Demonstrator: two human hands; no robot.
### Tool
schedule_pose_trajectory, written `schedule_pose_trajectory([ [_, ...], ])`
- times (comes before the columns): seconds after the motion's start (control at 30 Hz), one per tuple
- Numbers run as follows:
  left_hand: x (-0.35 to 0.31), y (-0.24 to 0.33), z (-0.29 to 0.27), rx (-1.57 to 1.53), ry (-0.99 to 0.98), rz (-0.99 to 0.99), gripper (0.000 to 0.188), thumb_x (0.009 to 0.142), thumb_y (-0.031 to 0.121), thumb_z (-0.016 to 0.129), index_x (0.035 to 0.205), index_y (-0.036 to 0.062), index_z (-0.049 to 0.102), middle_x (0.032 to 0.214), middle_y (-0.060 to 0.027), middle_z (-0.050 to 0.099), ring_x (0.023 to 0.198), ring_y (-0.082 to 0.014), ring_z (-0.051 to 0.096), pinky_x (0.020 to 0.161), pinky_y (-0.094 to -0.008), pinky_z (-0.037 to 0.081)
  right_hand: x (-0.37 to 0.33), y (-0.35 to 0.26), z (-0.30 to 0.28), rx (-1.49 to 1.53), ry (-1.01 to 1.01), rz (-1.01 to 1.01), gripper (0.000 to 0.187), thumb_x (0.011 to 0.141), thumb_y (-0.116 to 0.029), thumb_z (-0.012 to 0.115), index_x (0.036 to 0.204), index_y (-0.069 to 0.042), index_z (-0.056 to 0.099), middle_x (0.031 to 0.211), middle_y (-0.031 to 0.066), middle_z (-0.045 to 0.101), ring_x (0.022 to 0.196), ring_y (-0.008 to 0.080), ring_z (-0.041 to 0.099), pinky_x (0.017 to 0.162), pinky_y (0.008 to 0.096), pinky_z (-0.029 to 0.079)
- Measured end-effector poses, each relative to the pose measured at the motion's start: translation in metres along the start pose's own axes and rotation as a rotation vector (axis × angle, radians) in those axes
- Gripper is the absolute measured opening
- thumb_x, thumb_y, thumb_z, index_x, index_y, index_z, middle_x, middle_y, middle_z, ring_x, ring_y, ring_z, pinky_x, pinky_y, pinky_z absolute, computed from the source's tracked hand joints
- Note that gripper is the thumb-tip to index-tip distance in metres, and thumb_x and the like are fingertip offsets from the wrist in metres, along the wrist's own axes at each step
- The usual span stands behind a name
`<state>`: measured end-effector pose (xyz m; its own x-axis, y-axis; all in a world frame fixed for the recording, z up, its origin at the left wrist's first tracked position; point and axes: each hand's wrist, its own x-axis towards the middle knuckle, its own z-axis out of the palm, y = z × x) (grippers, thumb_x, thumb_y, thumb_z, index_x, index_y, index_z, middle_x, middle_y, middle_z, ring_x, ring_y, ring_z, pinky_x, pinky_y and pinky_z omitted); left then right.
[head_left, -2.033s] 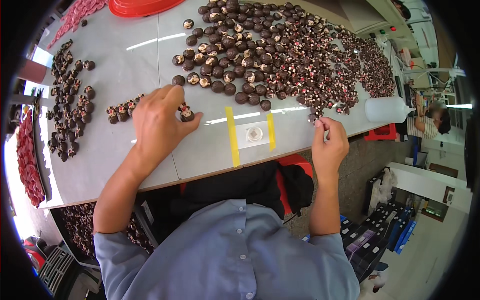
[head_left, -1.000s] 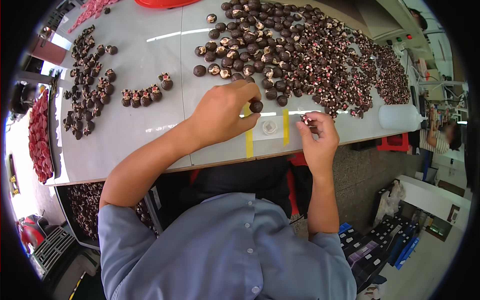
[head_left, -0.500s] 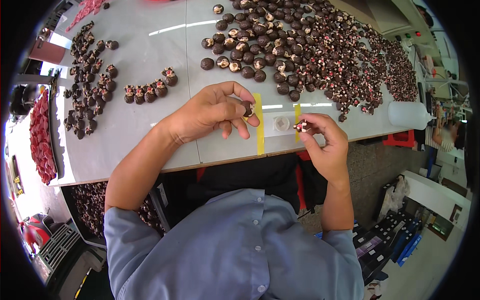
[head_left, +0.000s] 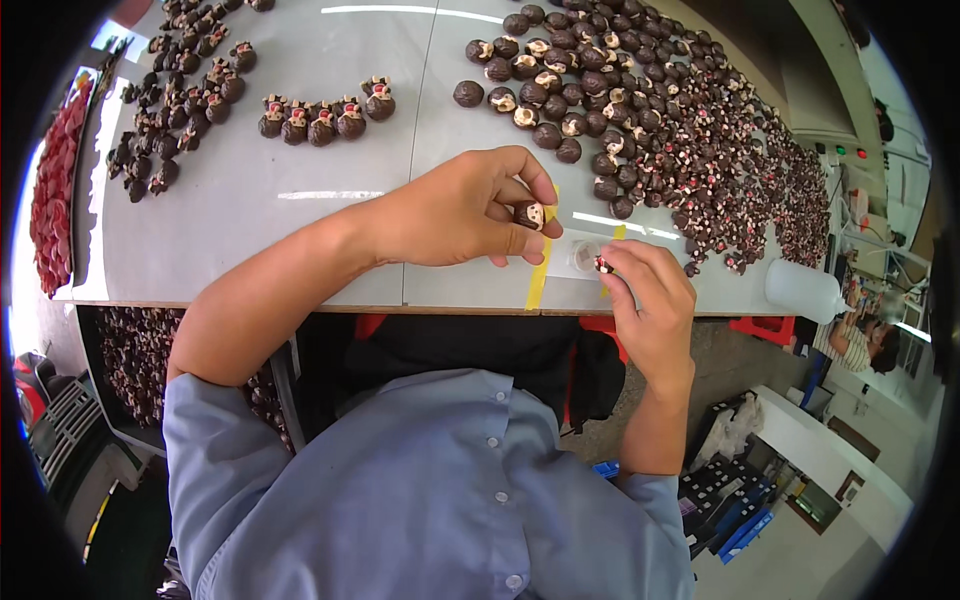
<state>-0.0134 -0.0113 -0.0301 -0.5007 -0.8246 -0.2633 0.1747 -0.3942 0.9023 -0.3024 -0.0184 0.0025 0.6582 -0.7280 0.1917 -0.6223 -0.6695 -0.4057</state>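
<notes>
My left hand (head_left: 462, 210) pinches a small dark brown ball-shaped figure (head_left: 528, 214) with a pale face between thumb and fingers, just above the grey table (head_left: 300, 240). My right hand (head_left: 648, 300) is close beside it at the table's front edge, its fingertips holding a tiny reddish piece (head_left: 603, 265). A small clear round dish (head_left: 585, 255) lies on the table between two strips of yellow tape (head_left: 538, 275), right under both hands.
A big heap of brown figures (head_left: 700, 130) covers the far right of the table. A short row of finished figures (head_left: 322, 118) and another pile (head_left: 180, 90) lie at the left. A white plastic bottle (head_left: 805, 290) lies at the right edge. Red pieces (head_left: 55, 190) sit far left.
My left hand left the row of figures, picked one brown figure from the heap and brought it in front of me. My right hand rose from the table edge toward it.
</notes>
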Motion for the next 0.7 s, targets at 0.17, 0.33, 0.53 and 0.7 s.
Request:
schedule_pose_trajectory([
  [0.17, 0.002, -0.014, 0.001, 0.115, 0.01, 0.105, 0.036, 0.094, 0.008, 0.082, 0.121, -0.0031, 0.063, 0.114, -0.0109, 0.073, 0.101, -0.0144, 0.071, 0.079, -0.0292, 0.059, 0.006, -0.003, -0.002, -0.082, -0.017, -0.05, 0.028, 0.082, 0.003, 0.08, 0.109, -0.001, 0.075, 0.108, 0.0115, 0.074, 0.094, 0.0316, 0.071, 0.081, 0.0414, 0.057],
  [0.33, -0.002, -0.005, 0.0, 0.449, 0.036, 0.227, 0.032, 0.09, 0.007, 0.086, 0.119, -0.002, 0.073, 0.113, -0.0058, 0.071, 0.098, -0.0106, 0.068, 0.078, -0.0272, 0.056, 0.01, -0.005, -0.002, -0.128, -0.039, -0.085, 0.027, 0.081, 0.001, 0.081, 0.107, -0.002, 0.075, 0.106, 0.0095, 0.073, 0.091, 0.0307, 0.069, 0.078, 0.0417, 0.054],
  [0.53, -0.002, -0.005, 0.002, 0.425, 0.072, 0.133, 0.034, 0.089, 0.004, 0.085, 0.12, -0.0017, 0.073, 0.107, -0.0052, 0.075, 0.092, -0.0104, 0.068, 0.079, -0.0274, 0.057, 0.009, -0.008, -0.007, -0.138, -0.041, -0.075, 0.029, 0.08, 0.001, 0.081, 0.108, -0.003, 0.074, 0.106, 0.0094, 0.073, 0.091, 0.0303, 0.068, 0.079, 0.0424, 0.053],
  [0.7, -0.001, -0.01, 0.005, 0.352, 0.066, 0.117, 0.033, 0.09, 0.001, 0.084, 0.121, -0.0017, 0.072, 0.105, -0.0049, 0.075, 0.093, -0.009, 0.069, 0.08, -0.0263, 0.058, 0.006, -0.011, -0.011, -0.094, -0.021, -0.038, 0.031, 0.079, 0.004, 0.081, 0.108, -0.002, 0.074, 0.106, 0.0111, 0.074, 0.093, 0.0308, 0.069, 0.081, 0.0415, 0.054],
])
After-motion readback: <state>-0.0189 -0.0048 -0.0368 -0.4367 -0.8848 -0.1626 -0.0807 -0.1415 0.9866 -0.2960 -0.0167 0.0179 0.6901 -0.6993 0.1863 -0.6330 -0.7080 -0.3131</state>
